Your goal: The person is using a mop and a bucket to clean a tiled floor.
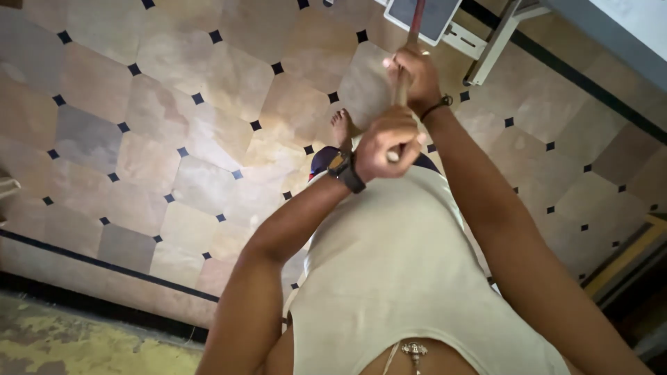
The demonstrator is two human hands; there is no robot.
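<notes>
Near the frame's centre, the left hand, wearing a dark wristwatch, has its fingers closed round the end of a long wooden stick handle. Just above, the right hand grips it too. The handle runs to the top edge, over the beige diamond-tiled floor. A bare foot nearby could be struck if the handle slips.

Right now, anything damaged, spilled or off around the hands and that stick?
No spill or breakage shows. Both hands grip one long handle: left hand near its end, right hand further along. The only odd spot is the floor strip at lower left, worn and blotchy yellow-green, unlike the tiled floor.
</notes>
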